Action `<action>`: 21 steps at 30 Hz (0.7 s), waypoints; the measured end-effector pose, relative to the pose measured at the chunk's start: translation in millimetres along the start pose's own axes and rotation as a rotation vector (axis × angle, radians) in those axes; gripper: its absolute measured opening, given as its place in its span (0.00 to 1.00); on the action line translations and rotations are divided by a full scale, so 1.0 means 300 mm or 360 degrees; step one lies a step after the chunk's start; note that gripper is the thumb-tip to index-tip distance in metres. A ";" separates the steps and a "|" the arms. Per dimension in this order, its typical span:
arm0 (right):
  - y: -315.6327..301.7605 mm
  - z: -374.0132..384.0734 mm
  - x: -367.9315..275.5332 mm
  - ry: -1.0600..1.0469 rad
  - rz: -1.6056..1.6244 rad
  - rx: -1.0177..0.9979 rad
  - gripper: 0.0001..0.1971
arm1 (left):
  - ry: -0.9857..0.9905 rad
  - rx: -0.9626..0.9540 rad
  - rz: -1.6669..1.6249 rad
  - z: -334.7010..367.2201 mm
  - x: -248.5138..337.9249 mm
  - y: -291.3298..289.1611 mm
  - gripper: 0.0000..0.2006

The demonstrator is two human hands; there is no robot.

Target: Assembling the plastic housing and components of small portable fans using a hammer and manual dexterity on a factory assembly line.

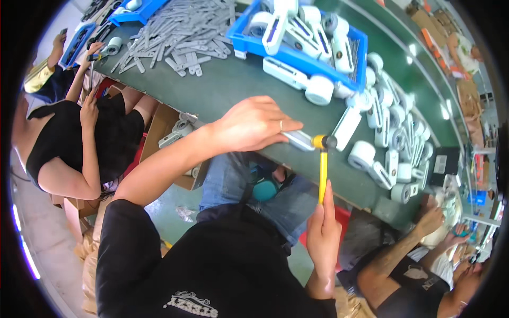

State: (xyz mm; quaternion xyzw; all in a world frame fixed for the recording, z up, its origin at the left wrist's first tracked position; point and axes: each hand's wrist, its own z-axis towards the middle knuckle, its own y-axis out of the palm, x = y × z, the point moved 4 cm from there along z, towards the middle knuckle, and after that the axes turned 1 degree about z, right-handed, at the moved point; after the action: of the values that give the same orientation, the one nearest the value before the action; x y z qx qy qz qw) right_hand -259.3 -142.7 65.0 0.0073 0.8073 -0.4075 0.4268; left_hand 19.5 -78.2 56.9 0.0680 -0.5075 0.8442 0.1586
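"Where's the part (301, 140)?"
"Just right of centre in the frame, over the edge of the surface (222, 95). The left hand (260, 124) pinches its left end."
"Its long axis?"
"Slanting slightly down and rightward from that grip, toward the head of the hammer (323, 175). Whether they touch, I can't tell."
"And the right hand (324, 228)?"
"Farther from the part, lower in the frame, its grip closed round the upright yellow handle."
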 end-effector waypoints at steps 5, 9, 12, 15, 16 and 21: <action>-0.043 -0.023 -0.029 -0.0089 0.0778 0.0187 0.28 | 0.0460 -0.0349 -0.0042 0.143 0.042 -0.036 0.14; -0.030 -0.023 -0.047 -0.0125 0.0851 0.0177 0.28 | 0.0406 -0.0288 0.0035 0.081 0.052 -0.062 0.13; 0.001 -0.016 -0.042 -0.0100 0.0765 0.0079 0.28 | -0.0221 0.0178 0.0004 -0.085 0.010 -0.078 0.17; 0.028 0.011 -0.059 -0.0100 0.0672 0.0038 0.29 | -0.0674 0.0368 0.0128 -0.163 0.138 -0.014 0.19; 0.036 0.028 -0.076 -0.0141 0.0630 0.0017 0.28 | -0.0679 0.0458 0.0108 -0.191 0.118 0.018 0.20; 0.041 0.027 -0.131 -0.0357 0.0623 0.0040 0.27 | -0.0523 0.0608 -0.0243 -0.284 -0.036 -0.020 0.17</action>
State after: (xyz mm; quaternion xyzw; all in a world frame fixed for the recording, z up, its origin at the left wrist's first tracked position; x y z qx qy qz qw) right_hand -224.5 -126.7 81.9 0.1238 0.7329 -0.3251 0.5847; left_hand 35.6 -2.9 18.5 0.2711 -0.3513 0.8879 0.1217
